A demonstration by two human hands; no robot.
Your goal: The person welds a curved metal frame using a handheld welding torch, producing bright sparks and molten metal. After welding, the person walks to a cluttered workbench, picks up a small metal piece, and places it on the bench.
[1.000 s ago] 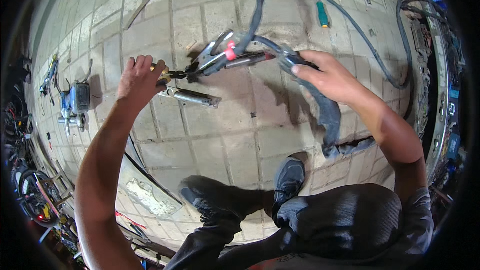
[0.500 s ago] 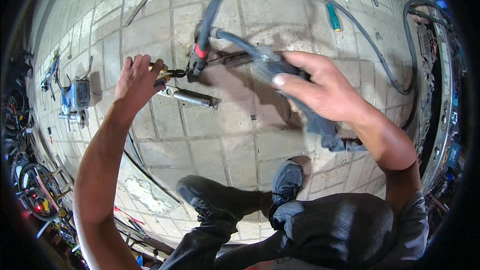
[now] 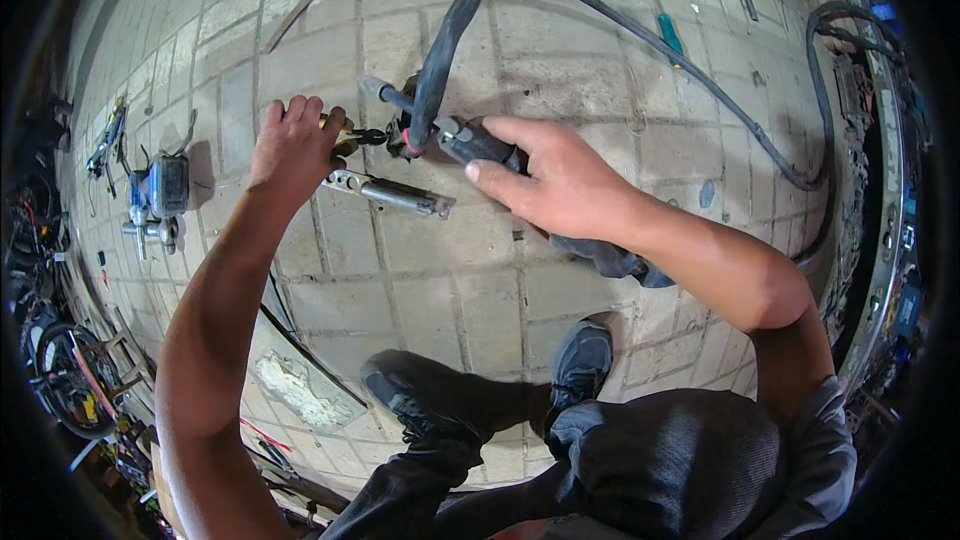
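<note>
My left hand (image 3: 298, 145) grips pliers (image 3: 352, 136) with black and yellow handles, jaws pointing right at a dark part (image 3: 402, 144). My right hand (image 3: 540, 180) is closed on a black tool handle (image 3: 470, 148) with a grey fitting, just right of that part. A thick black hose (image 3: 455, 30) with a pink band loops up from there to the right. A shorter grey hose end (image 3: 385, 95) pokes out behind it. A silver metal bar (image 3: 390, 192) with holes lies below the pliers. Dark sleeving (image 3: 600, 260) trails under my right wrist.
Paving floor (image 3: 450, 290), green-handled screwdriver (image 3: 670, 35), thin bar (image 3: 315, 0). At left, a blue tool (image 3: 168, 185) and bicycle wheel (image 3: 70, 380); at right, a metal rail (image 3: 880, 240). My shoes (image 3: 582, 360) are below, beside a black strip (image 3: 310, 355).
My right hand has moved left with the black handle, close to the pliers' jaws. The hose loop has swung across them, and the sleeving has been drawn left. My left hand has stayed nearly still.
</note>
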